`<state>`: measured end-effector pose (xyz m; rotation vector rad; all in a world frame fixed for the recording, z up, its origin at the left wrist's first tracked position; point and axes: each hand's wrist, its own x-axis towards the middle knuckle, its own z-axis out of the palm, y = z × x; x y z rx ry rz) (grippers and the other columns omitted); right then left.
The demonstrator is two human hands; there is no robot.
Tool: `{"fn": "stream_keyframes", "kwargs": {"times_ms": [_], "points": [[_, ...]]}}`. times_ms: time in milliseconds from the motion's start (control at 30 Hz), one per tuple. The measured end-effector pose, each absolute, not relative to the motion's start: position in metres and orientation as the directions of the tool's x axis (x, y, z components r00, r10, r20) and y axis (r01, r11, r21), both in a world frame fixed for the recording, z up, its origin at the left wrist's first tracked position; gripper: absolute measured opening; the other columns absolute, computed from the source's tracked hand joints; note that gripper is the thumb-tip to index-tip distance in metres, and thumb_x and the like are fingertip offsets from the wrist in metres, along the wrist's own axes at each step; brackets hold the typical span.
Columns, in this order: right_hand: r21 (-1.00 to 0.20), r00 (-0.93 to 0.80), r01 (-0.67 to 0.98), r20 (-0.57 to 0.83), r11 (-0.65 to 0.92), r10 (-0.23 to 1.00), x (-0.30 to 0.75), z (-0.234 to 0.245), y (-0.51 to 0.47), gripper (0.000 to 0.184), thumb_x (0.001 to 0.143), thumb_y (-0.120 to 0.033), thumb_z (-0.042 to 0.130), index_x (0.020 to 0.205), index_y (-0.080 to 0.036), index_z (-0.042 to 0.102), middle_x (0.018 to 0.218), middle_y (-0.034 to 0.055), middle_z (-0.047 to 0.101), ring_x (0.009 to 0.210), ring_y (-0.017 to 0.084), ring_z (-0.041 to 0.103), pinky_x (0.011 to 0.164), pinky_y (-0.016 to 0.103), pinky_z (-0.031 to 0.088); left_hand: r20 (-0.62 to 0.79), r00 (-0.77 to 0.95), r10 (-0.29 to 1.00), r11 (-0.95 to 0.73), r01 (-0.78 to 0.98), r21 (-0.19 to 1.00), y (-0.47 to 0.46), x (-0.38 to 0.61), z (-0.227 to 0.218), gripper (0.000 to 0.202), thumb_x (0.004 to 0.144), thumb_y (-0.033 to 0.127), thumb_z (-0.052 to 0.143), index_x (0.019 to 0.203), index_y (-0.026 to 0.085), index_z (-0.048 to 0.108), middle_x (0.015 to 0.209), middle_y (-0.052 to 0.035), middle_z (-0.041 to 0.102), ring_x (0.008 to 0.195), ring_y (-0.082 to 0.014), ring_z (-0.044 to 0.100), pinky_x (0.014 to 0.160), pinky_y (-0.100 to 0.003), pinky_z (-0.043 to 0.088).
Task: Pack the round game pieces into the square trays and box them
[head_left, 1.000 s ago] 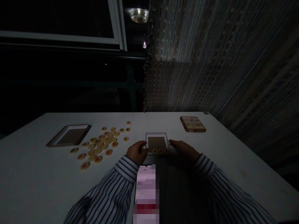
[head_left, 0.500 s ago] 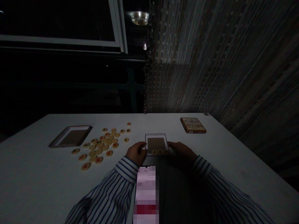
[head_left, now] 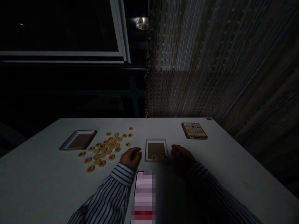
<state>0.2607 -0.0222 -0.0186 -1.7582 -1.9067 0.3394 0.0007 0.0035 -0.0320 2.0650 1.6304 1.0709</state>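
Note:
A small open box tray point(head_left: 156, 142) lies on the white table point(head_left: 46, 186) in front of me, with three round game pieces point(head_left: 159, 157) in a row along its near edge. My left hand point(head_left: 130, 158) rests on the table just left of the tray, fingers curled, not touching it. My right hand point(head_left: 183, 155) lies just right of the tray, fingers loosely bent and dim in shadow. Neither hand shows anything in it. A heap of several cream discs with red or dark marks point(head_left: 106, 148) lies to the left.
An empty box lid or tray point(head_left: 78, 140) lies at the far left. A flat printed box point(head_left: 194, 130) sits at the far right. A lit phone point(head_left: 144, 196) stands near my chest. A bead curtain point(head_left: 210, 62) hangs behind the table, and the room is very dark.
Both hands have let go of the small tray and drawn a little outward to its sides. My view has tilted slightly, so everything sits lower in the picture.

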Motion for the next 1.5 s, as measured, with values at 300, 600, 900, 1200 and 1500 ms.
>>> {"fn": "stream_keyframes", "kwargs": {"times_ms": [300, 600, 900, 1200, 1500], "points": [[-0.428, -0.126, 0.866, 0.312, 0.258, 0.942, 0.266, -0.036, -0.02, 0.036, 0.079, -0.027, 0.034, 0.105, -0.013, 0.055, 0.1, 0.0122, 0.06, 0.093, 0.021, 0.053, 0.084, 0.037, 0.042, 0.459, 0.06, 0.886, -0.345, 0.747, 0.569, -0.009, -0.005, -0.038, 0.022, 0.071, 0.031, 0.046, 0.081, 0.019, 0.062, 0.083, -0.0052, 0.066, 0.081, -0.0172, 0.059, 0.077, -0.033, 0.047], [-0.411, -0.15, 0.868, 0.318, 0.278, 0.936, 0.265, -0.035, -0.023, 0.037, 0.078, -0.026, 0.034, 0.105, -0.011, 0.056, 0.099, 0.013, 0.06, 0.093, 0.022, 0.054, 0.085, 0.038, 0.042, 0.462, 0.066, 0.884, -0.351, 0.746, 0.566, -0.009, -0.006, -0.039, 0.02, 0.071, 0.027, 0.047, 0.082, 0.019, 0.062, 0.084, -0.0054, 0.066, 0.083, -0.0171, 0.058, 0.078, -0.034, 0.047], [-0.607, -0.029, 0.772, 0.258, 0.186, 0.966, 0.256, -0.017, -0.027, 0.036, 0.078, -0.037, 0.038, 0.104, -0.017, 0.053, 0.1, 0.0118, 0.059, 0.088, 0.023, 0.057, 0.073, 0.036, 0.049, 0.45, 0.144, 0.882, -0.403, 0.726, 0.557, -0.012, -0.007, -0.034, 0.021, 0.071, 0.02, 0.047, 0.087, 0.017, 0.06, 0.09, -0.0069, 0.064, 0.086, -0.0177, 0.056, 0.079, -0.034, 0.045], [-0.428, -0.248, 0.81, 0.368, 0.4, 0.896, 0.253, -0.003, -0.01, 0.03, 0.072, -0.032, 0.041, 0.095, -0.021, 0.057, 0.094, 0.0091, 0.062, 0.087, 0.022, 0.057, 0.077, 0.038, 0.047, 0.402, 0.171, 0.899, -0.396, 0.711, 0.581, -0.036, -0.029, -0.013, 0.025, 0.073, 0.02, 0.047, 0.095, 0.018, 0.057, 0.094, -0.0061, 0.062, 0.088, -0.0184, 0.055, 0.08, -0.035, 0.044], [-0.226, -0.535, 0.78, 0.243, 0.583, 0.809, 0.219, 0.029, 0.002, 0.03, 0.072, -0.023, 0.042, 0.096, -0.016, 0.06, 0.092, 0.0107, 0.064, 0.082, 0.022, 0.059, 0.072, 0.035, 0.048, 0.441, 0.11, 0.891, -0.355, 0.775, 0.523, -0.062, -0.068, -0.009, 0.023, 0.075, 0.022, 0.045, 0.095, 0.017, 0.057, 0.092, -0.0063, 0.063, 0.087, -0.0183, 0.056, 0.078, -0.036, 0.047]]}}
